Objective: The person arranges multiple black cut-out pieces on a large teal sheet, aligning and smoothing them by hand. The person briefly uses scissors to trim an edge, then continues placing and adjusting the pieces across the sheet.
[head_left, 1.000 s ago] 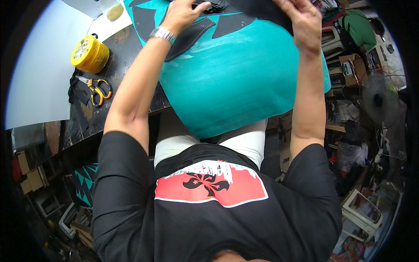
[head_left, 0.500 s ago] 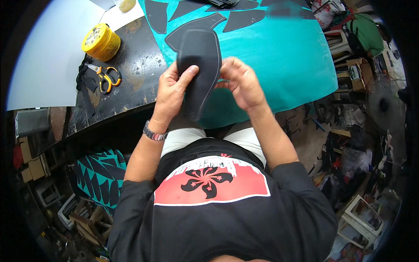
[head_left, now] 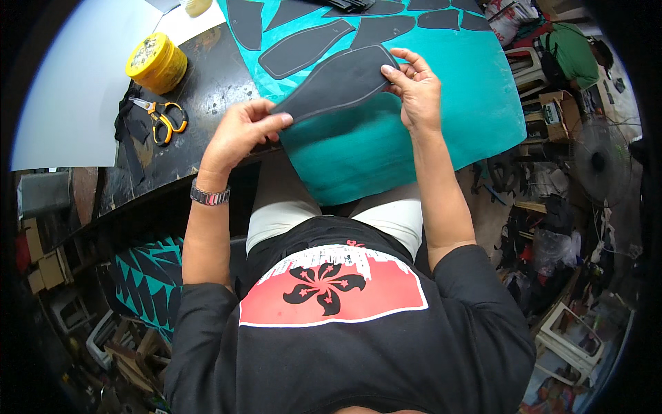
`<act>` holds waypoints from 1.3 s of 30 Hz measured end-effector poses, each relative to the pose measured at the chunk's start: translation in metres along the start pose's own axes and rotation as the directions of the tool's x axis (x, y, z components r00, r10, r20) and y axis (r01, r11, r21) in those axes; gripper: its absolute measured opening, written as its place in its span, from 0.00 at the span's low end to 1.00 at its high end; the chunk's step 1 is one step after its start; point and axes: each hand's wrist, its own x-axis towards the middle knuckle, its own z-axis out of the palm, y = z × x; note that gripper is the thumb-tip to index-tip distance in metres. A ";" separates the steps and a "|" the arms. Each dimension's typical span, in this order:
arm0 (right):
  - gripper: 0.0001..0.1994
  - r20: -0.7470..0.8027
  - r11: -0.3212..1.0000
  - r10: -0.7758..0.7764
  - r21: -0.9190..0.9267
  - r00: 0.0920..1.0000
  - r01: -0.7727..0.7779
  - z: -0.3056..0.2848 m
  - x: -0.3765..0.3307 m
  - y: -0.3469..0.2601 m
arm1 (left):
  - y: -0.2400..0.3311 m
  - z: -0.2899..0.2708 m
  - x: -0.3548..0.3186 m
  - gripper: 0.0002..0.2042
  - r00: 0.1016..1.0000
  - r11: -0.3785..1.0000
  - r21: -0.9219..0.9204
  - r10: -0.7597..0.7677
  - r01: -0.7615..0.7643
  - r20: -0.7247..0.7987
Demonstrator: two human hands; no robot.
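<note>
A black, curved flat panel with a pale line along its edge point(head_left: 338, 83) is stretched between my two hands above the table. My left hand point(head_left: 241, 131) pinches its narrower left end, thumb on top. At the wider right end, my right hand point(head_left: 416, 86) grips the panel between thumb and fingers. Beneath it lies a teal sheet point(head_left: 441, 131). A similar black piece point(head_left: 303, 50) rests flat on the sheet just beyond the held panel, with several more black cut pieces point(head_left: 383, 31) toward the far edge.
On the dark tabletop point(head_left: 217, 76) at left stand a yellow tub point(head_left: 157, 63) and orange-handled scissors point(head_left: 163, 124) beside black straps point(head_left: 131, 131). A white board point(head_left: 69, 90) covers the far left. A fan point(head_left: 597, 162) and clutter crowd the right; black-and-teal pieces point(head_left: 155, 283) lie low at left.
The panel has turned from upright to nearly sideways. My right hand has taken hold of its wide end, while my left hand has shifted left to the narrow end.
</note>
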 end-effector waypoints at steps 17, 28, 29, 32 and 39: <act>0.15 -0.045 0.923 -0.090 -0.379 0.995 0.067 0.000 0.004 0.035 | -0.015 0.018 0.018 0.25 0.864 0.984 0.074 0.180 -0.165 -0.471; 0.15 -0.076 0.912 -0.059 -0.409 0.995 0.023 0.002 0.008 0.035 | -0.016 0.019 0.024 0.23 0.827 0.982 0.107 0.186 -0.152 -0.530; 0.15 -0.072 0.908 -0.067 -0.417 0.995 0.031 0.003 0.008 0.035 | -0.017 0.019 0.024 0.23 0.826 0.983 0.104 0.181 -0.148 -0.534; 0.14 -0.061 0.881 -0.083 -0.471 0.995 0.045 0.006 0.006 0.034 | -0.017 0.018 0.023 0.23 0.829 0.984 0.095 0.180 -0.153 -0.530; 0.13 -0.077 0.864 -0.105 -0.500 0.992 0.052 0.008 0.007 0.035 | -0.019 0.019 0.027 0.20 0.832 0.982 0.125 0.185 -0.139 -0.524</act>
